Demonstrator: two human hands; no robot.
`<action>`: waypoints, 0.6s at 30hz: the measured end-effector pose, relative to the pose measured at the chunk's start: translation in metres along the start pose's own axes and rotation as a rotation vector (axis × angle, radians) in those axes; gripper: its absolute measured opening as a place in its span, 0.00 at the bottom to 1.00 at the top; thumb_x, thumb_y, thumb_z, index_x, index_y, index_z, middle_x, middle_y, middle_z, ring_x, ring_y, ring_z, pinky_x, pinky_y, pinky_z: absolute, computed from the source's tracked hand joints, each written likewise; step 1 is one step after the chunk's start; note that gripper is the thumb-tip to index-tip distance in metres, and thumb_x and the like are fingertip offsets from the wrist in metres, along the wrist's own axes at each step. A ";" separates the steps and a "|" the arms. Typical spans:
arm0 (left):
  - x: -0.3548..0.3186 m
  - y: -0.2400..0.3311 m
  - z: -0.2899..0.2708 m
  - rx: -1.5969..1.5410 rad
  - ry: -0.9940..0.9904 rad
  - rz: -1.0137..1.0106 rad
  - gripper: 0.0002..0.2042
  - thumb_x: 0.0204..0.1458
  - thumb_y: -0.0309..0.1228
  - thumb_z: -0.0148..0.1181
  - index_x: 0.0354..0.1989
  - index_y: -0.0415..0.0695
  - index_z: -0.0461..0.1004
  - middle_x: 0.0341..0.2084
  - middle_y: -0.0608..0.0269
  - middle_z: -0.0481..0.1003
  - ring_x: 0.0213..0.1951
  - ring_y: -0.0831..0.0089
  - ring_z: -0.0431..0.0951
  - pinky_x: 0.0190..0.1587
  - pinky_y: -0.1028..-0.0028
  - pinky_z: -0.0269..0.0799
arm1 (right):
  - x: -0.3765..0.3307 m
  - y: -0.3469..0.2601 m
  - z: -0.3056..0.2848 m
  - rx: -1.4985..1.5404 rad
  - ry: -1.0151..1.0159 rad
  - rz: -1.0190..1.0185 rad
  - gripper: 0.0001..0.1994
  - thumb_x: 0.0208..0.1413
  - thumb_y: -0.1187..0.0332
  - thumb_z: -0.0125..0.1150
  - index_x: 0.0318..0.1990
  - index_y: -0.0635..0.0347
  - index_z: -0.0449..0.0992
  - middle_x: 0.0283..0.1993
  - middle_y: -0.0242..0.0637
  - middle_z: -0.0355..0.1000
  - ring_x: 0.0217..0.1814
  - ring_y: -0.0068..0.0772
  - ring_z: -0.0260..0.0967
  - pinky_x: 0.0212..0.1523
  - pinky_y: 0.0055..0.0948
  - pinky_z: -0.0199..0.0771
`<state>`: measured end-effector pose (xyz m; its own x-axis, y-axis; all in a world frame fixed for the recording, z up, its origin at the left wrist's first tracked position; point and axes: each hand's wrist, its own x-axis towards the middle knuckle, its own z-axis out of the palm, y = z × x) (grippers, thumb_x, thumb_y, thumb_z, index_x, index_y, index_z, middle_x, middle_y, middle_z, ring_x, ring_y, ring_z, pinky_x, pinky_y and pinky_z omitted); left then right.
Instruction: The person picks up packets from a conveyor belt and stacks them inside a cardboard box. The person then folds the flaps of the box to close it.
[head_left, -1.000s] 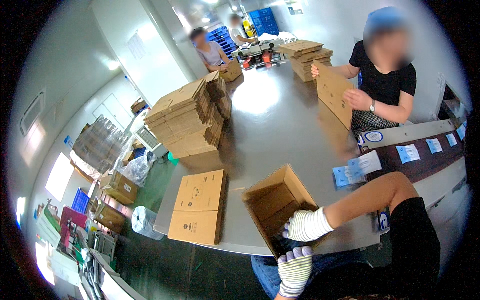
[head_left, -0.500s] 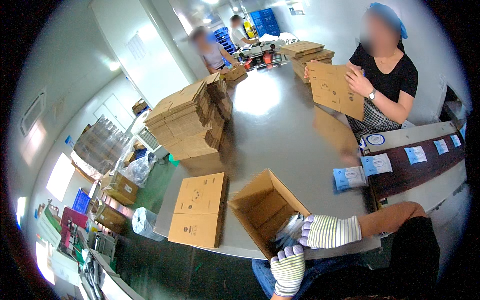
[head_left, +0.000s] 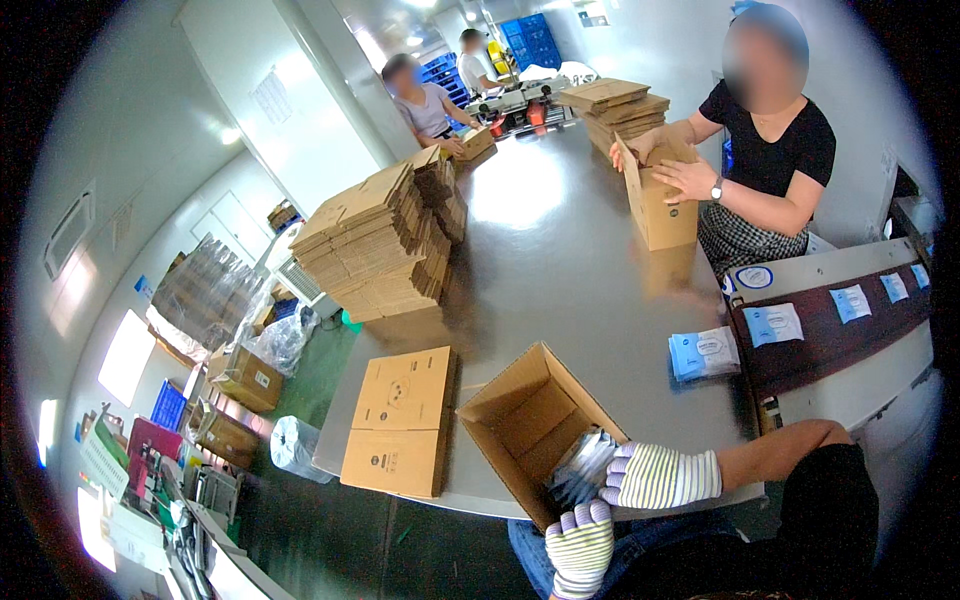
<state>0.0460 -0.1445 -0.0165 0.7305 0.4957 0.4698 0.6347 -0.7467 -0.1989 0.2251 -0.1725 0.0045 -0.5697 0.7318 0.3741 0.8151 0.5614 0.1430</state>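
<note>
An open cardboard box tilts toward me at the table's near edge. Inside, at its lower end, lie several light-blue and white soft packs. Striped knit gloves cover both my hands. My left hand closes its curled fingers over the box's near corner. Higher along the same edge, my right hand has its fingers bent over the rim, fingertips beside the packs. Flattened cartons lie left of the box. A small stack of packs rests on the table to the right, by the conveyor.
A brown conveyor belt carrying spaced packs comes in from the right. Tall piles of flat cartons stand at the table's left edge. Across the metal table, a co-worker handles a carton. Two people work farther back.
The co-worker's flat carton has been opened into a box shape. Packs on the belt have moved nearer the table, and the stack at its end looks thicker. My hands stay nearly still.
</note>
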 end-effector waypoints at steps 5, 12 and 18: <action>0.005 -0.006 0.001 -0.024 -0.017 0.014 0.03 0.46 0.34 0.50 0.24 0.55 0.64 0.17 0.74 0.61 0.20 0.76 0.64 0.24 0.71 0.56 | 0.001 0.004 0.002 -0.021 -0.120 0.022 0.10 0.53 0.62 0.48 0.39 0.51 0.72 0.36 0.32 0.72 0.41 0.33 0.70 0.44 0.34 0.69; 0.011 -0.015 0.001 0.024 -0.030 -0.017 0.04 0.45 0.35 0.52 0.23 0.54 0.65 0.18 0.72 0.64 0.22 0.74 0.67 0.25 0.69 0.59 | 0.002 0.040 -0.053 0.286 0.191 0.197 0.24 0.46 0.53 0.62 0.49 0.55 0.70 0.52 0.42 0.68 0.57 0.46 0.64 0.56 0.45 0.65; 0.013 -0.014 0.010 0.054 0.056 -0.028 0.09 0.46 0.39 0.57 0.26 0.51 0.65 0.22 0.65 0.66 0.29 0.66 0.68 0.34 0.64 0.60 | -0.087 0.138 -0.056 0.109 0.189 0.735 0.28 0.44 0.51 0.67 0.48 0.60 0.72 0.48 0.47 0.71 0.51 0.48 0.68 0.53 0.42 0.66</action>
<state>0.0489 -0.1237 -0.0162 0.6978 0.4895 0.5229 0.6687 -0.7069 -0.2306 0.3931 -0.1798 0.0428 0.1507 0.8588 0.4896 0.9568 -0.0021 -0.2909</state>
